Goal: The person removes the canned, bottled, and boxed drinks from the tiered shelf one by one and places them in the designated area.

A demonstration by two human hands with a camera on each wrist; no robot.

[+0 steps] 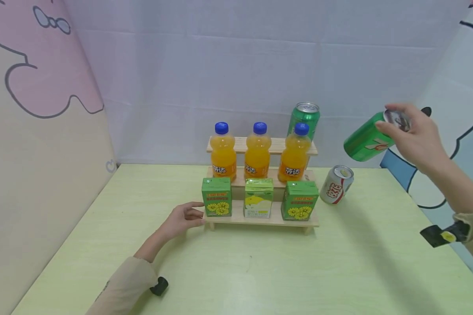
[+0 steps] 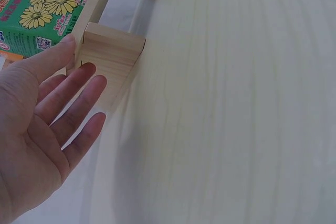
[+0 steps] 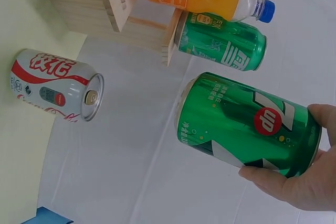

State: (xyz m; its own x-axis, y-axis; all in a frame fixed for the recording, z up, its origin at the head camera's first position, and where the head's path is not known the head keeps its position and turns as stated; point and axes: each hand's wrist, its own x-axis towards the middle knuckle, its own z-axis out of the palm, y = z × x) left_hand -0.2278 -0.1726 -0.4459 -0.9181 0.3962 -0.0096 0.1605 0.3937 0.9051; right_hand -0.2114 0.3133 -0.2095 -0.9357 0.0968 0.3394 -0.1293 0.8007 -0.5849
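Note:
My right hand [image 1: 415, 135] grips a green 7up can [image 3: 247, 124] near its top, holding it tilted in the air to the right of a stepped wooden rack [image 1: 256, 220]. My left hand [image 1: 183, 217] is at the rack's left end, its fingers relaxed and slightly bent, fingertips right at the edge of the lowest shelf. Closest to it stands a green juice carton [image 2: 44, 11] with yellow flowers. Another green can [image 1: 304, 118] sits on the top shelf at the right, partly behind an orange drink bottle [image 1: 294, 153].
A white and red can [image 1: 337, 184] stands on the table just right of the rack. Two more orange bottles, one of them a middle bottle [image 1: 257, 151], share the middle shelf. Below are a light green carton [image 1: 258, 199] and another green carton [image 1: 299, 201]. A pale cloth [image 1: 220, 78] hangs behind.

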